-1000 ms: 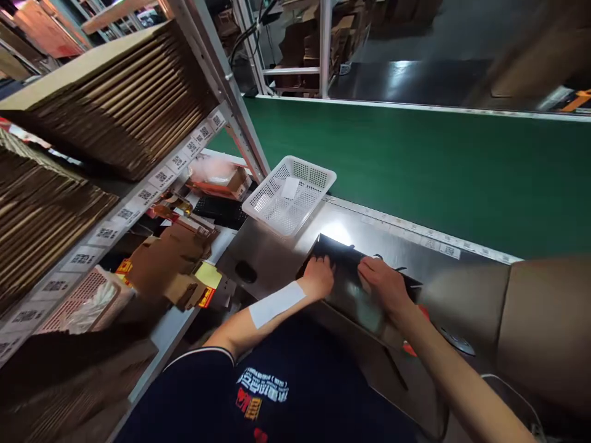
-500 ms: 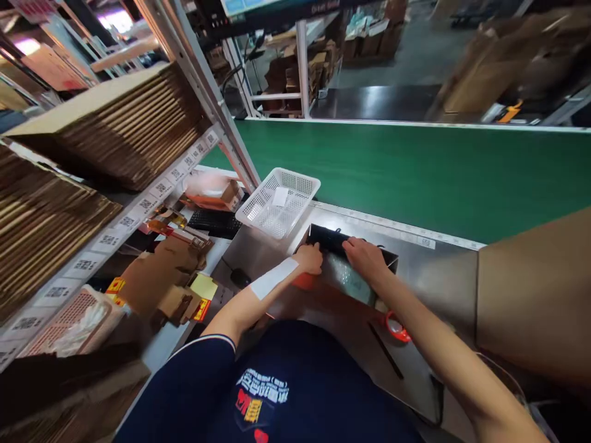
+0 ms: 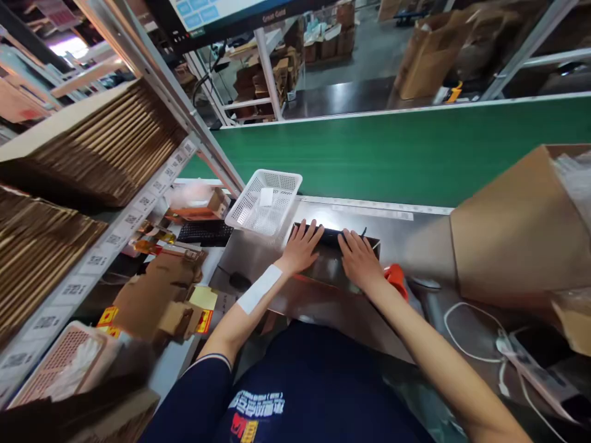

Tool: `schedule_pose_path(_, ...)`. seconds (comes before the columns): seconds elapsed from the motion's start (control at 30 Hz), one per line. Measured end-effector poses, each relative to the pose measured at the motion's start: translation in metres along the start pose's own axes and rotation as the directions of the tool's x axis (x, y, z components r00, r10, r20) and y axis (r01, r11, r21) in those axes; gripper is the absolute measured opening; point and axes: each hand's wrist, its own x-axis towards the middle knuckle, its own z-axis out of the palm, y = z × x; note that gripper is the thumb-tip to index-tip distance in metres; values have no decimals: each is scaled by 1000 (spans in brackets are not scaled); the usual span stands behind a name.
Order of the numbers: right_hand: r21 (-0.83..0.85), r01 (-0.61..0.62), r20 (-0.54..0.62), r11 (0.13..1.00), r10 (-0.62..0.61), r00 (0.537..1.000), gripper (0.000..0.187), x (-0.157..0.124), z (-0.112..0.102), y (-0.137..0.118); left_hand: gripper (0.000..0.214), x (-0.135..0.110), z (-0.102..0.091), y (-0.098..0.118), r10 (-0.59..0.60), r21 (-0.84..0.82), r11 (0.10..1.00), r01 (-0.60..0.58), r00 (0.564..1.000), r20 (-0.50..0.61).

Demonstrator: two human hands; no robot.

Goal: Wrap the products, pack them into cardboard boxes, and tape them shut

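Both hands lie on an open box [image 3: 329, 266] that stands on the metal bench, its inside dark. My left hand [image 3: 300, 248] rests at its left part with fingers stretched and spread. My right hand [image 3: 361, 261] lies flat at the right part, fingers also apart. Between the fingertips, along the far side, shows a black thing [image 3: 330, 235] whose kind I cannot make out. Just right of my right wrist is a red-orange round object [image 3: 396, 280], partly behind the forearm. The hands hide much of the box's contents.
Behind the box, a white perforated basket [image 3: 263, 206] holds a small white paper. A green conveyor belt [image 3: 392, 151] runs across the back. On the right stand a large carton [image 3: 503, 227] and a white cable [image 3: 466, 354]. Stacked flat cardboard [image 3: 101, 135] fills the left shelf.
My fingers, bent over the box before, are now spread flat on it. The pale, shiny surface seen inside is now dark. The camera view has shifted to the right.
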Motion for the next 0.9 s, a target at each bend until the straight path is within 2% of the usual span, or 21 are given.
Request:
schedule_pose_path(0.1, 10, -76, 19, 997, 76, 997, 53, -4, -7, -6, 70, -15, 2, 5, -6, 11, 1000, 6, 1000, 26)
schedule_pose_path(0.2, 22, -148, 146, 989, 143, 979, 48, -12, -22, -13, 57, -40, -5, 16, -38, 2, 999, 38, 996, 79)
schedule_pose_path(0.3, 18, -105, 334, 994, 92, 938, 50, -24, -33, -24, 62, -65, -13, 24, -40, -61, 997, 55, 973, 228)
schedule_pose_path(0.4, -18, -64, 463, 998, 65, 884, 57, -33, -36, -37, 75, -74, -16, 25, 0, -127, 990, 54, 922, 388)
schedule_pose_path(0.53, -22, -86, 585, 996, 83, 807, 62, -18, -29, -37, 78, -54, -16, 13, 42, -188, 980, 66, 854, 518)
schedule_pose_path(0.63, 41, -98, 686, 994, 43, 727, 62, 8, -21, -24, 80, -27, -17, 3, 62, -210, 974, 85, 791, 609)
schedule_pose_path(0.7, 80, -104, 722, 991, 14, 691, 60, 19, -19, -16, 81, -13, -19, 0, 82, -214, 974, 75, 761, 644)
schedule_pose_path(0.8, 81, -115, 710, 990, 24, 704, 60, 19, -23, -12, 86, -6, -22, -1, 100, -224, 973, 62, 760, 642)
schedule_pose_path(0.9, 58, -133, 677, 989, 59, 734, 58, 14, -30, -15, 89, -15, -21, 0, 102, -243, 968, 71, 768, 633)
